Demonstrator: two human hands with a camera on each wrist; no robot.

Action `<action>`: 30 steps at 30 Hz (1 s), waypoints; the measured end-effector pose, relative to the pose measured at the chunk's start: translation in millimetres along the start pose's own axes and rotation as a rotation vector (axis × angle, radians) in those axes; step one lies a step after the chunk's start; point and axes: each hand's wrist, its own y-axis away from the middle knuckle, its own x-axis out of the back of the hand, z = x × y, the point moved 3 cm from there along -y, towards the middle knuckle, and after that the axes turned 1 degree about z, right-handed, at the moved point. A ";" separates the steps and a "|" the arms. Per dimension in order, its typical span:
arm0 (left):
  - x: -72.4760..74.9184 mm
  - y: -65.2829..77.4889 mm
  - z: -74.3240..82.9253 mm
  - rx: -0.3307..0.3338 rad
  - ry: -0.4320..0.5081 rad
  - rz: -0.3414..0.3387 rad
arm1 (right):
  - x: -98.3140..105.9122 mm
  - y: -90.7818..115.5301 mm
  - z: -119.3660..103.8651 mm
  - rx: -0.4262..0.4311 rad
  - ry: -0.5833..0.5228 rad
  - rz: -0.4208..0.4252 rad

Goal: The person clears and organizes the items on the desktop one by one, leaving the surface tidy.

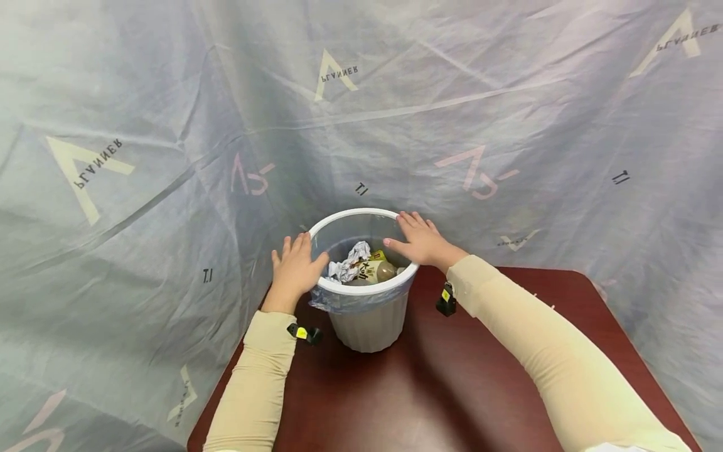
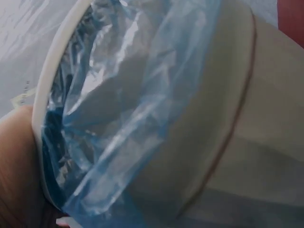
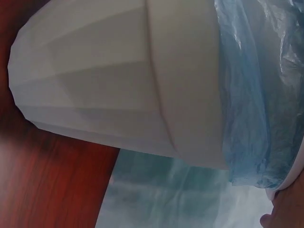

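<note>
A grey trash bin point(image 1: 369, 326) with a white rim point(image 1: 361, 290) stands upright on the table. Blue translucent liner film point(image 2: 137, 109) is folded over its outside just below the rim. Inside lie crumpled silvery foil point(image 1: 357, 254), a bottle with a pale label point(image 1: 369, 271) and a yellow piece point(image 1: 378, 255). My left hand point(image 1: 296, 270) rests at the rim's left side, fingers spread and thumb reaching over the edge. On the opposite side, my right hand point(image 1: 420, 242) touches the rim with straight fingers, its thumb extended over the opening. The liner's lower part within the bin is hidden.
The reddish-brown table point(image 1: 497, 351) extends toward me and to the right. Grey printed sheeting point(image 1: 395, 107) hangs close behind the bin and along both sides. A small black device sits at each wrist, the right one point(image 1: 446, 301) hanging below the sleeve.
</note>
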 end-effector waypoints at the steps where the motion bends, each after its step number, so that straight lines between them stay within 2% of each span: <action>1: -3.3 -5.5 4.0 -0.014 0.001 -0.009 | 0.7 1.8 6.0 -0.019 0.007 0.000; 6: -23.1 -33.5 25.4 -0.081 0.011 -0.051 | 7.3 15.4 35.6 -0.091 0.006 0.015; 10: -35.8 -52.9 51.6 -0.122 0.014 -0.076 | 18.6 30.4 58.8 -0.141 0.008 0.041; 19: -49.8 -84.8 99.2 -0.160 -0.004 -0.127 | 40.6 45.0 98.7 -0.248 0.017 0.045; 21: -52.8 -91.5 104.0 -0.163 -0.031 -0.126 | 44.4 45.2 102.7 -0.263 0.013 0.043; 24: -57.6 -98.1 102.3 -0.163 -0.056 -0.124 | 43.8 42.7 105.5 -0.274 0.017 0.035; 28: -58.5 -99.1 93.4 -0.155 -0.047 -0.110 | 36.5 36.7 104.0 -0.267 0.029 0.031; 30: -57.3 -97.7 91.6 -0.161 -0.043 -0.082 | 34.4 35.2 104.2 -0.263 0.030 0.039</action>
